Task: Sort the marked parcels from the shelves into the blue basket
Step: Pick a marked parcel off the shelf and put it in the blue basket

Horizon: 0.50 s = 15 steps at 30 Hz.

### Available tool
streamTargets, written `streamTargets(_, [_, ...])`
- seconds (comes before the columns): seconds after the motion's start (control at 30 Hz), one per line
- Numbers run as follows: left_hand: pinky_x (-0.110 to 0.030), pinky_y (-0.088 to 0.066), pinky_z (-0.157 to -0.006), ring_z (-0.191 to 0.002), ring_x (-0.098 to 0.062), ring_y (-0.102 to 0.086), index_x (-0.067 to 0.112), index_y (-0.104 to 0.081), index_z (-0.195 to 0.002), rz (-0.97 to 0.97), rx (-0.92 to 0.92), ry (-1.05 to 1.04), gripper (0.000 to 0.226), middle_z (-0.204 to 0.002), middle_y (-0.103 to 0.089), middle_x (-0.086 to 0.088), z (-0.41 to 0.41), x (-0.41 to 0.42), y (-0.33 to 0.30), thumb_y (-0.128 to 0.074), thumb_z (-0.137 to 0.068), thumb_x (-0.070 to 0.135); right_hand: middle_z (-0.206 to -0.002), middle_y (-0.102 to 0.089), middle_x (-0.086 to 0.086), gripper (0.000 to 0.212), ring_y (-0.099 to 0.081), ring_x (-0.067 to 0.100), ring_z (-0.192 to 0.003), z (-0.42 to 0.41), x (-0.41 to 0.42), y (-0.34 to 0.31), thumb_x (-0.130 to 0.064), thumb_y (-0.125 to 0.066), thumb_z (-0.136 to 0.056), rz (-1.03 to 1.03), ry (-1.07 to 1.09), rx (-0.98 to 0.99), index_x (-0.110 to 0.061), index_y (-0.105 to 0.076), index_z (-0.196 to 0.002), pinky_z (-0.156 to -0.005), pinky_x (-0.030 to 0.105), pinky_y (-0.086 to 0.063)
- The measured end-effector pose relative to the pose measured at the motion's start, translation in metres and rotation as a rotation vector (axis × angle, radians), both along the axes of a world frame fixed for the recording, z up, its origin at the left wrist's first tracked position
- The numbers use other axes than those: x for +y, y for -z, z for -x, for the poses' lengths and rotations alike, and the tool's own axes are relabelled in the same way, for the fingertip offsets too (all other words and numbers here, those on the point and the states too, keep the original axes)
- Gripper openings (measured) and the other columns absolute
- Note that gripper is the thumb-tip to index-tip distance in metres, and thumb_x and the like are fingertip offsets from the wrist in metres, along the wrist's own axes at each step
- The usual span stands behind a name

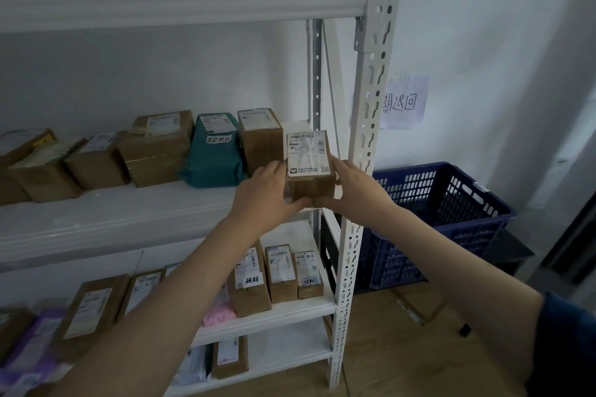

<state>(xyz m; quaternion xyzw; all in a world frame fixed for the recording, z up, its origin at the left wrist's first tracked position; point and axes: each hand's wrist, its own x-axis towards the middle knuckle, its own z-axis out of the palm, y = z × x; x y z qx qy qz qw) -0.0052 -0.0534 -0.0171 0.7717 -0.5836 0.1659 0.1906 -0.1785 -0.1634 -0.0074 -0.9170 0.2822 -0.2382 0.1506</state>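
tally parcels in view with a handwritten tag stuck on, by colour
Teal bag: 1
Brown boxes: 2
Total: 3
Not counted: the small box held in the left hand and right hand, which shows no such tag.

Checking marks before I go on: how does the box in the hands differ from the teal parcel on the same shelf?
The small box is brown cardboard, held by both hands; the teal parcel is a soft bag standing on the shelf. The parcel carries a handwritten tag; none shows on the box. Both carry printed labels.
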Motion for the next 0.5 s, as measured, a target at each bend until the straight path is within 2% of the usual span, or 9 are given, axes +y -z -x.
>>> streamTargets(0.1, [-0.034,-0.056,-0.084,-0.121,-0.016,-0.054,0.023,-0.039,-0.148,0.111,-0.007,0.037,0.082,-0.138,-0.052,0.006,0.006,0.009,-0.002,-0.064,-0.084,0.066,-0.133,-0.054,-0.004,0.091,-0.062,0.018,-0.107,0.007,0.012,0.001,-0.048,-0.070,-0.086,0.082,0.018,-0.070,-0.032,-0.014,-0.156,-0.080,0.042,-0.057])
streamTargets(0.17, [-0.030,-0.055,-0.085,-0.124,-0.016,-0.053,0.019,-0.038,-0.151,0.205,-0.065,0.052,0.084,-0.143,-0.051,0.004,0.013,0.022,-0.004,-0.065,-0.085,0.062,-0.132,-0.051,-0.006,0.091,-0.063,0.017,-0.099,0.015,0.023,0.001,-0.040,-0.068,-0.089,0.169,0.016,-0.127,-0.030,-0.009,-0.158,-0.068,0.040,-0.057])
streamTargets(0.27, [-0.030,-0.054,-0.086,-0.124,-0.019,-0.054,0.012,-0.042,-0.150,0.350,-0.104,0.069,0.080,-0.144,-0.054,-0.003,0.021,0.045,-0.007,-0.065,-0.088,0.057,-0.133,-0.051,-0.005,0.090,-0.061,0.011,-0.084,0.026,0.042,-0.004,-0.037,-0.068,-0.089,0.296,-0.009,-0.213,-0.023,-0.013,-0.159,-0.054,0.029,-0.052])
streamTargets(0.37, [-0.035,-0.056,-0.087,-0.123,-0.022,-0.057,0.009,-0.044,-0.149,0.412,-0.109,0.051,0.079,-0.144,-0.056,-0.007,0.026,0.061,-0.007,-0.067,-0.089,0.055,-0.132,-0.053,-0.004,0.088,-0.061,0.006,-0.088,0.031,0.057,-0.007,-0.034,-0.071,-0.088,0.353,-0.036,-0.278,-0.018,-0.019,-0.158,-0.052,0.026,-0.050])
streamTargets(0.43, [-0.037,-0.057,-0.088,-0.123,-0.023,-0.058,0.008,-0.044,-0.150,0.415,-0.103,0.038,0.081,-0.144,-0.056,-0.008,0.027,0.066,-0.007,-0.067,-0.088,0.055,-0.132,-0.054,-0.004,0.088,-0.059,0.003,-0.082,0.030,0.062,-0.008,-0.034,-0.072,-0.087,0.366,-0.041,-0.290,-0.017,-0.021,-0.157,-0.049,0.025,-0.050])
streamTargets(0.5, [-0.037,-0.057,-0.089,-0.123,-0.024,-0.058,0.009,-0.043,-0.150,0.412,-0.098,0.029,0.081,-0.144,-0.056,-0.008,0.027,0.069,-0.006,-0.065,-0.088,0.056,-0.134,-0.051,-0.006,0.089,-0.062,0.006,-0.083,0.028,0.064,-0.010,-0.037,-0.069,-0.088,0.347,-0.048,-0.262,-0.020,-0.017,-0.158,-0.052,0.031,-0.055])
